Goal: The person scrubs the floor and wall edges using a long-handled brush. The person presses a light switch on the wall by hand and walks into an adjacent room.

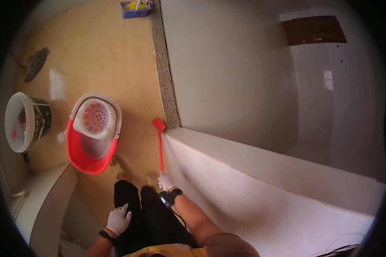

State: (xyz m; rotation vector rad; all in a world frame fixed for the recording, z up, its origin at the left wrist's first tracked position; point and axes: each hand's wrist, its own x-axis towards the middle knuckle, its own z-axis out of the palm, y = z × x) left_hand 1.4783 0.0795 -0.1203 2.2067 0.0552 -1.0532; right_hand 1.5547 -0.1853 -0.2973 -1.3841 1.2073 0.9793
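Observation:
My right hand point(165, 180), in a white glove, is closed round the handle of a red long-handled brush point(160, 147). The brush head rests at the floor's edge, beside the end of a speckled stone strip point(164, 64) and the corner of a white ledge. My left hand point(119, 219), also gloved in white, is over my dark trouser leg with its fingers apart and nothing in it. Ahead of my feet stands a red mop bucket point(92, 160) with a white perforated wringer basket point(96, 118) and some liquid inside.
A white pail point(28, 122) with a dark label stands at the left. Beyond it a grey mop head point(37, 64) lies on the tiled floor point(109, 55). A blue tray point(135, 12) with yellow things is at the top. A white ledge point(244, 158) runs along the right.

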